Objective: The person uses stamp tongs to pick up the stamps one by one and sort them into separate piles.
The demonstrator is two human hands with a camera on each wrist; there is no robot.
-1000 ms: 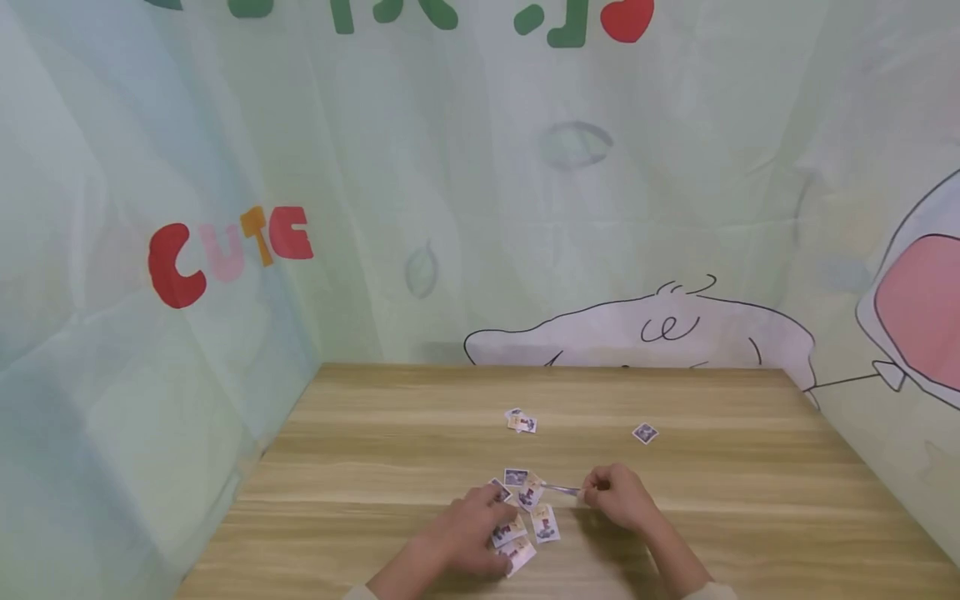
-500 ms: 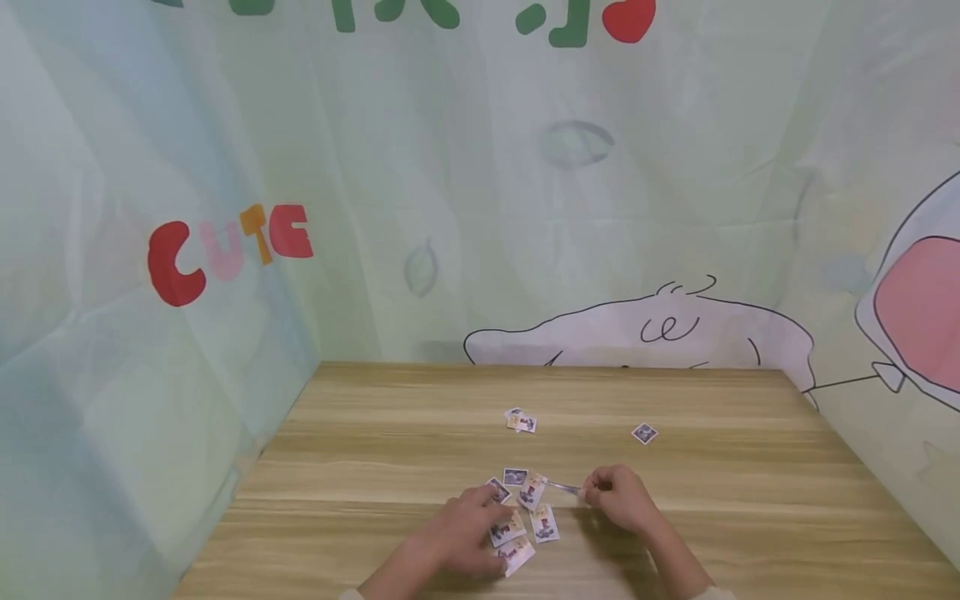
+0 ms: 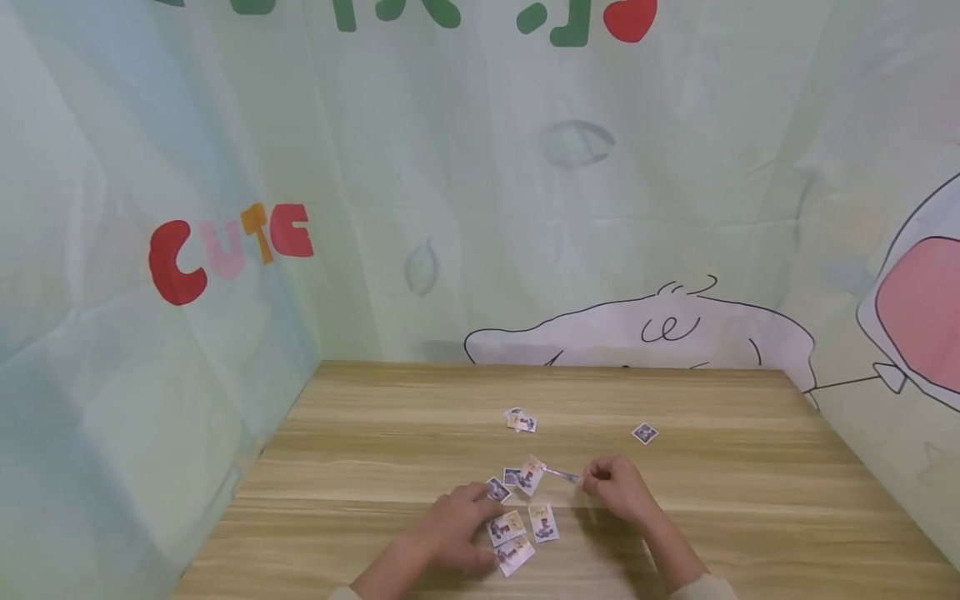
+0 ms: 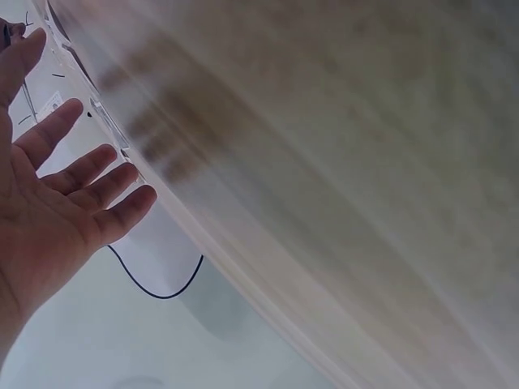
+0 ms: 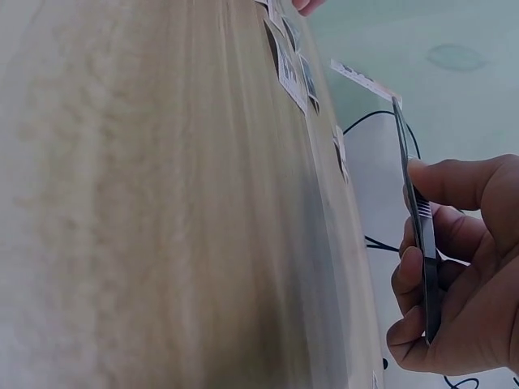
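The left hand [image 3: 455, 532] reaches from the near side, its back upward and its fingers spread and loosely extended; it has hold of nothing. Its fingertips are next to the picture cards on the surface [image 3: 360, 467], but whether they touch them I cannot tell. The right hand [image 3: 618, 492] has curled fingers and pinches a pair of tweezers [image 3: 561, 474], whose tip points to the left and carries one card, the lifted card [image 3: 529, 477].

Compared with half a second ago, the lifted card is higher and farther from the person, and now it covers part of the small dark card [image 3: 511, 477] behind it. The right hand goes up a little together with it. The left hand is drawn back slightly, so the yellowish card [image 3: 506, 527] and the pale card [image 3: 514, 555] below it are more uncovered.

The right wrist view shows the dark body of the tweezers along the fingers, and the lifted card in the air, clear of the surface; from the head, only their thin front end is seen. The left wrist view shows the open palm, which the head view hides.
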